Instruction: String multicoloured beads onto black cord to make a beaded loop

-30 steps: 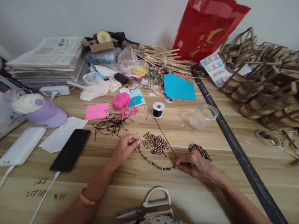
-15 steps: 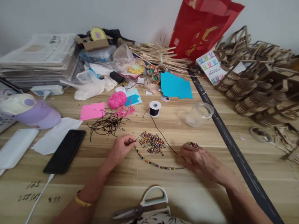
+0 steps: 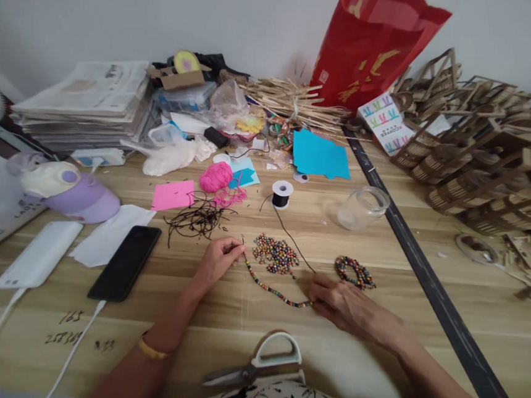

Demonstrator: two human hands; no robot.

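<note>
A string of small multicoloured beads (image 3: pixel 274 291) curves across the table between my two hands. My left hand (image 3: pixel 224 255) pinches the cord at its left end, a short tip poking up above the fingers. At the other end, my right hand (image 3: pixel 339 301) is closed over the cord beside the last beads; its fingertips are partly hidden. A pile of loose beads (image 3: pixel 276 254) lies between the hands. Black cord runs from a white spool (image 3: pixel 282 194) down to my right hand. Just beyond that hand rests a coiled bead strand (image 3: pixel 354 272).
Scissors (image 3: pixel 261 363) lie near the front edge. A clear glass jar (image 3: pixel 363 208) stands to the right, before a black strip (image 3: pixel 414 251). Cut black cords (image 3: pixel 197 217), pink yarn (image 3: pixel 216 177) and a phone (image 3: pixel 125 264) lie left. Wooden models (image 3: pixel 486 173) crowd the far right.
My right hand has slid left along the cord to the bead strand's end, uncovering the coiled strand. My left hand still pinches the other end. The view has shifted slightly.
</note>
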